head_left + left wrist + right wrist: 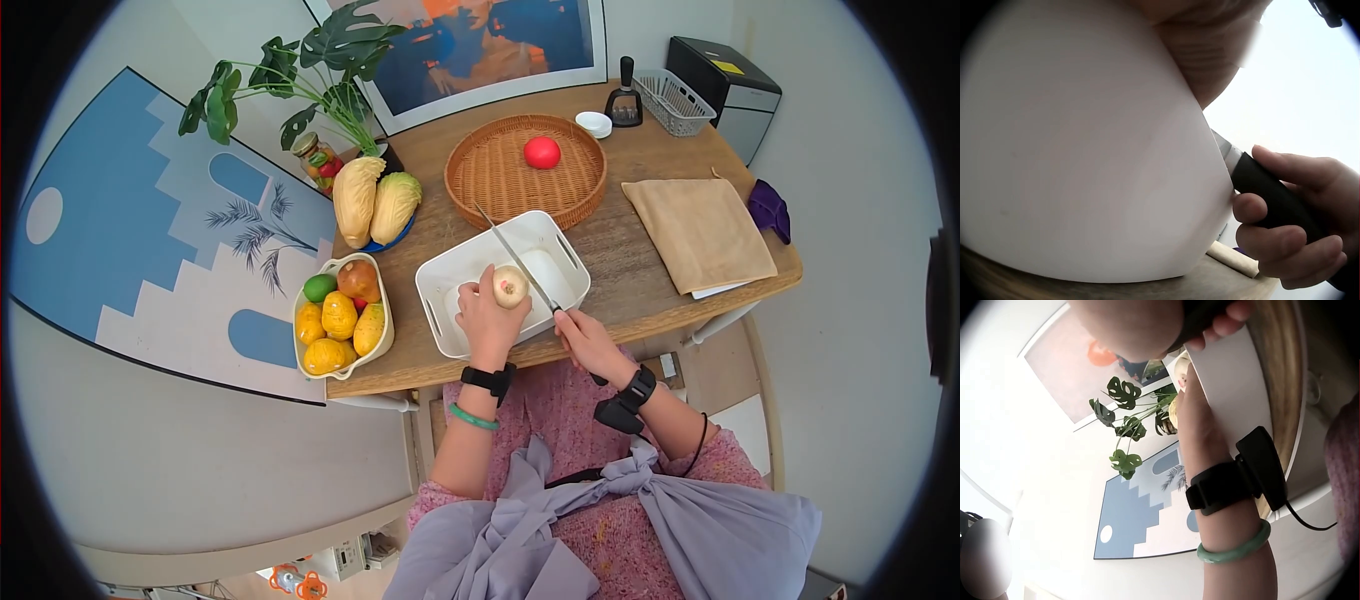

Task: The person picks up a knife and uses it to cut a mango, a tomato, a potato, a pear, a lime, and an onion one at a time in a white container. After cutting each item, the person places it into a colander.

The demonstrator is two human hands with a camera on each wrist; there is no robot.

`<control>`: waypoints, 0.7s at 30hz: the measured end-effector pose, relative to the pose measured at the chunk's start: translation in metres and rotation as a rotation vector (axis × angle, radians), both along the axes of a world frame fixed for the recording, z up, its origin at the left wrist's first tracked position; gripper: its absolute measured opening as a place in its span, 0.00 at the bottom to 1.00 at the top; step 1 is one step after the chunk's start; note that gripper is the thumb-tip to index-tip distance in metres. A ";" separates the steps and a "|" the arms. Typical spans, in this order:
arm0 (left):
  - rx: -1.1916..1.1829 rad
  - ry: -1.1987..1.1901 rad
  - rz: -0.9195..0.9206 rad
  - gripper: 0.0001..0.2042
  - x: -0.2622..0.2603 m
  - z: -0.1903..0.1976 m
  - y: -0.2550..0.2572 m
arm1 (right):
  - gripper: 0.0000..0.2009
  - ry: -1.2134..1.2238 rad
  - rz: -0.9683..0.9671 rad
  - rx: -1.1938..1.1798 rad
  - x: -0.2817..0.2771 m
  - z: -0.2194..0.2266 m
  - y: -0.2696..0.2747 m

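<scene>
In the head view my left hand (490, 322) holds a pale, round fruit or vegetable (511, 288) with a pinkish spot, over a white plastic basin (455, 268). My right hand (592, 348) grips a kitchen knife (518, 258) by its black handle. The blade slants up and left across the basin, passing right beside the round thing. The left wrist view shows the right fingers (1288, 244) curled round the handle (1272, 194), with the basin's outer wall (1085, 156) hiding most of the blade. In the right wrist view the left hand (1196, 412) reaches over the basin's rim.
Behind the basin, a round wicker tray (470, 185) bears a red ball-like item (542, 152). A cream basket (386, 335) of fruit and two cabbages (375, 205) stand left. A beige cloth (700, 235) lies right; a black-handled grater (625, 100) and grey basket (680, 105) stand behind.
</scene>
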State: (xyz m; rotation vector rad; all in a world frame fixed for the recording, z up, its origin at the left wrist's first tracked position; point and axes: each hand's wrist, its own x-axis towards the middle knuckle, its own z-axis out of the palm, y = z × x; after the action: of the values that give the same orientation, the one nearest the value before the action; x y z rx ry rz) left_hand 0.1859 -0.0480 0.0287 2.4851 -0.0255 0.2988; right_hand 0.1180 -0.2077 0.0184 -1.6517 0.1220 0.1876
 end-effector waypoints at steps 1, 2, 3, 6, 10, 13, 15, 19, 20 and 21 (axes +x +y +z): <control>0.012 -0.015 -0.004 0.37 0.000 -0.002 0.001 | 0.22 -0.001 0.002 0.001 0.000 0.000 0.000; 0.012 -0.017 -0.003 0.37 0.002 -0.006 0.003 | 0.22 -0.002 -0.014 0.004 -0.001 0.001 0.000; -0.034 -0.046 -0.050 0.37 0.005 -0.010 0.005 | 0.22 -0.004 -0.029 0.007 0.000 0.003 0.000; -0.121 -0.026 -0.103 0.38 0.006 -0.010 0.006 | 0.20 -0.014 0.012 0.006 -0.002 0.007 0.000; -0.133 -0.127 -0.075 0.36 0.001 -0.002 0.001 | 0.20 0.019 0.019 0.008 0.000 0.002 -0.002; -0.180 -0.077 -0.033 0.34 -0.001 0.007 -0.002 | 0.22 0.013 -0.011 0.020 -0.001 0.000 -0.002; -0.149 -0.027 -0.043 0.33 -0.001 0.006 -0.001 | 0.22 0.012 -0.012 0.022 -0.001 0.000 -0.001; -0.074 0.016 -0.067 0.34 0.000 0.005 0.000 | 0.22 0.007 -0.015 -0.008 0.000 0.003 -0.002; -0.073 0.015 -0.065 0.34 0.001 0.005 0.000 | 0.23 0.003 -0.025 0.010 0.000 0.003 -0.002; -0.056 -0.014 -0.064 0.34 0.001 0.004 0.000 | 0.23 0.002 -0.035 0.028 -0.001 0.004 -0.001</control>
State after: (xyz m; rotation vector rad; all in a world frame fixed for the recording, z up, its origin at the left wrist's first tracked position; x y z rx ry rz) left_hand 0.1872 -0.0476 0.0324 2.4218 -0.1003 0.2855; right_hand 0.1171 -0.2092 0.0224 -1.6206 0.1488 0.1638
